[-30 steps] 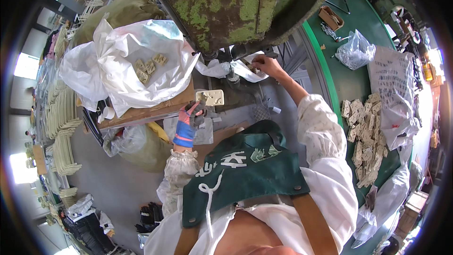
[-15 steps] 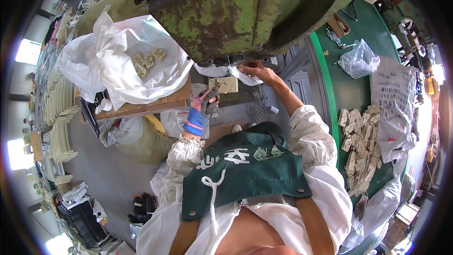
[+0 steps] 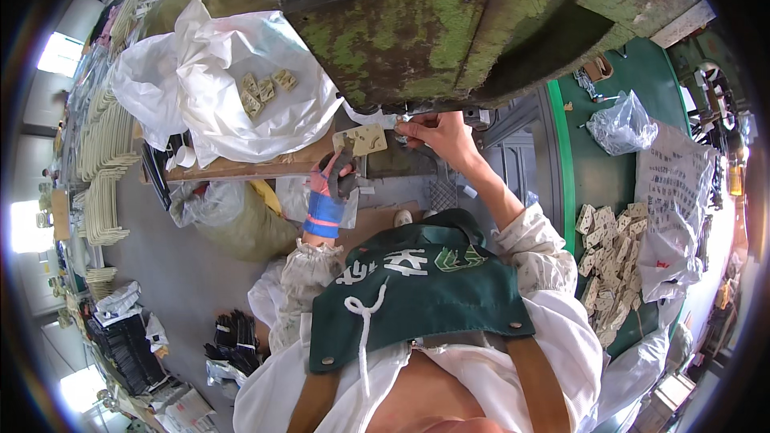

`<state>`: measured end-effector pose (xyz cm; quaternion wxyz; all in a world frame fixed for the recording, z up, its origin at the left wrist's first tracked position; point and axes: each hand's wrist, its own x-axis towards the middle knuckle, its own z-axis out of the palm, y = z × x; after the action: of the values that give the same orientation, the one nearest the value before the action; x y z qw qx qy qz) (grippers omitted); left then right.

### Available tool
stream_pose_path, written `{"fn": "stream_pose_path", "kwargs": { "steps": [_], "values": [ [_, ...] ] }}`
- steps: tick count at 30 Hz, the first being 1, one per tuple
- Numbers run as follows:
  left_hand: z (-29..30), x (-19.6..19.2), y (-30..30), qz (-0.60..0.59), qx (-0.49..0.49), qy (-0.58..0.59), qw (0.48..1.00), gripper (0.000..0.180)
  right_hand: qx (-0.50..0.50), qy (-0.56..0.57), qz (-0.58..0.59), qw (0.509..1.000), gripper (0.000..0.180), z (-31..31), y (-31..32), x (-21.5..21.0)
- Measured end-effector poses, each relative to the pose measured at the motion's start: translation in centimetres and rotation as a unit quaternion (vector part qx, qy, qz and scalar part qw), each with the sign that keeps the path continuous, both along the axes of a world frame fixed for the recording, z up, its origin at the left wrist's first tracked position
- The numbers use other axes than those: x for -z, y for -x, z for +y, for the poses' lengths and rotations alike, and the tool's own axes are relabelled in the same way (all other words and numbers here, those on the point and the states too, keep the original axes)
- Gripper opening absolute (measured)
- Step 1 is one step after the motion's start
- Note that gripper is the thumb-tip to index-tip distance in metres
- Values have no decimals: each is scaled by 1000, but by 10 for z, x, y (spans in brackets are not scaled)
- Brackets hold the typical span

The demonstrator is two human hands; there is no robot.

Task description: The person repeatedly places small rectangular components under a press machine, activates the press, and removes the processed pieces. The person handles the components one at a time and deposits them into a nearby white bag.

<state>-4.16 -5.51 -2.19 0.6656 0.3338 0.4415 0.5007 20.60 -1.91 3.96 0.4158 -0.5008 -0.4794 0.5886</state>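
Note:
My left hand point(image 3: 337, 175) wears a grey and pink glove with a blue cuff band. Its fingers are closed on the near left edge of a flat cream-coloured metal plate point(image 3: 370, 139) with holes and a curved slot. Just right of the plate, my bare right hand point(image 3: 443, 138) pinches at a small shiny part under the machine head; the fingertips hide most of it, so its kind is unclear. Above both hands hangs the worn green machine head point(image 3: 393, 48), with a thin metal tip point(image 3: 406, 109) at its underside.
On the left, a white plastic sack point(image 3: 228, 132) holds several similar plates point(image 3: 265, 90) atop a wooden board point(image 3: 241, 168). At right, a green table point(image 3: 642, 72) carries a heap of cream plates point(image 3: 613, 252), a clear bag point(image 3: 622, 122) and a printed sack point(image 3: 674, 184).
The plate in my left hand has moved left, away from my right hand. My right fingers have lowered slightly and curled into a pinch. The whole view has shifted a little.

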Motion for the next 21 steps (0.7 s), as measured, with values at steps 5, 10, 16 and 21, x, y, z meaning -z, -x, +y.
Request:
{"fn": "stream_pose_path", "kwargs": {
  "steps": [5,10,16,21],
  "values": [
    [-1,-36,-9,-31,4,17,999,15,38,18,-10,999,34,-1,6,15],
    [5,-37,-7,-57,22,8,998,16,93,-50,-20,994,15,-12,13,-12],
    [9,-44,-22,-92,34,15,995,14,80,7,31,996,14,-4,11,19],
    [18,-34,-42,130,73,-173,974,21,65,0,90,994,23,-6,9,21]
  ]
}}
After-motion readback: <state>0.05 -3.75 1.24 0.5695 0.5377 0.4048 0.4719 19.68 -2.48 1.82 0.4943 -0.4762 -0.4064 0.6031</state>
